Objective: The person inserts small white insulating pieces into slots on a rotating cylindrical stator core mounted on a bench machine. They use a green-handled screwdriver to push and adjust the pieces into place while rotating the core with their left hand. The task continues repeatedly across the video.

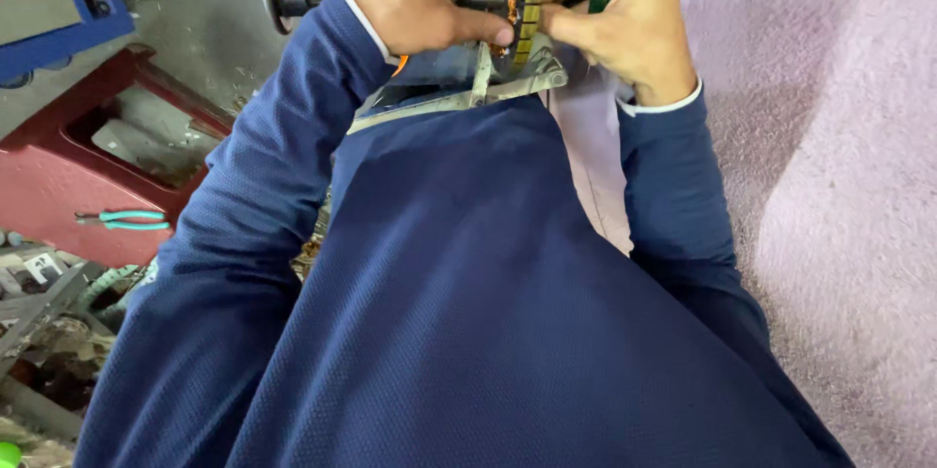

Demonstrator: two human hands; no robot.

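Two hands: left hand [420, 0] and right hand [625, 14], fingers of both pinched closed on one round motor stator with copper windings and yellow slot strips [512, 0].
Stator: held at top centre, above grey metal bracket [488, 87].
Pliers: one teal-handled pair [127, 221] on red plastic stool [59, 175].
Surface: grey concrete floor [205, 19] left, pinkish cloth [839, 185] right.
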